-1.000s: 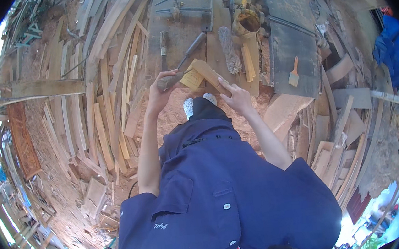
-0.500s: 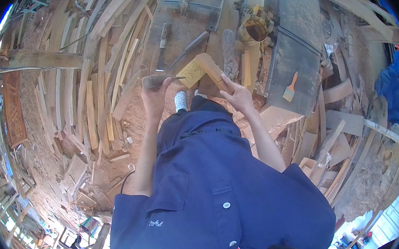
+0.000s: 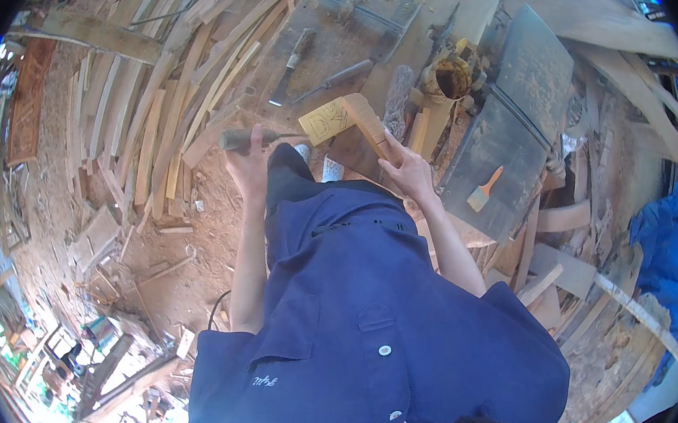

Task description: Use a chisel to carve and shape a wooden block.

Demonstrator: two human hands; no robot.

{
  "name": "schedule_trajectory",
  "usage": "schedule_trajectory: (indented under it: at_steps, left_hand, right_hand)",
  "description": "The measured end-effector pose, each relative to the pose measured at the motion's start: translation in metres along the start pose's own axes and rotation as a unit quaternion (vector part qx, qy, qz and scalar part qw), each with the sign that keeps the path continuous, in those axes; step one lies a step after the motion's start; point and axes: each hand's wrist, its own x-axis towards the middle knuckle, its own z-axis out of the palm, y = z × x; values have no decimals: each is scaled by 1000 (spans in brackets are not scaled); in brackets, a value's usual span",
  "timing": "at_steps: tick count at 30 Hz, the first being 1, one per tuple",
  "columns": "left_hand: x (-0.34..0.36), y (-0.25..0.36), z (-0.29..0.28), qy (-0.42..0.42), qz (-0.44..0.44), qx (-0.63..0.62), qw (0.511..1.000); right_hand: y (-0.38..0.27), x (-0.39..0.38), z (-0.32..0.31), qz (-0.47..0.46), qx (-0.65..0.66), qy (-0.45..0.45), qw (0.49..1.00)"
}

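My left hand (image 3: pixel 247 167) is closed around the thick grey-green handle of a tool with a thin metal shaft (image 3: pixel 287 137), perhaps a chisel or gouge. Its shaft points right, close to the left edge of a yellow panel (image 3: pixel 324 121) with dark marks or carving on it. My right hand (image 3: pixel 408 170) grips the lower end of a long light-brown wooden piece (image 3: pixel 363 116). This piece adjoins the panel's right side; whether the two are joined I cannot tell. Both hands are held in front of my waist, above my shoes (image 3: pixel 332 168).
Ahead is a work board (image 3: pixel 338 36) with a chisel (image 3: pixel 292 67) and another long-handled tool (image 3: pixel 350 73). A dirty yellow bucket (image 3: pixel 449 78) stands beyond my right hand. A paintbrush (image 3: pixel 485 190) lies on a dark board (image 3: pixel 472 154). Wood strips (image 3: pixel 148 140) are piled at left.
The view has turned, and surrounding things have shifted. My left hand and its tool have moved left, away from the panel. My feet have changed position. The right hand keeps its grip.
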Motion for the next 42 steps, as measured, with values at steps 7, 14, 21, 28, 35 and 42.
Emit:
schedule_trajectory:
  at_steps: [7, 14, 21, 28, 35, 42]
  left_hand:
    - [-31, 6, 9, -44, 46, 5, 998]
    - [-40, 0, 30, -16, 59, -30, 998]
    - [-35, -9, 35, -42, 58, -42, 997]
    - [-32, 2, 45, -77, 71, -52, 993]
    - [-25, -2, 42, -97, 101, -19, 990]
    - [-10, 4, 33, -153, 104, 7, 983]
  right_hand:
    - [16, 13, 0, -41, 17, 21, 999]
    - [9, 27, -8, -2, 21, -31, 999]
    - [21, 18, -2, -25, -11, 0, 1000]
    - [27, -9, -11, 21, 26, -25, 999]
    - [21, -14, -5, 15, 38, 0, 999]
    - [12, -6, -9, 49, 59, -45, 996]
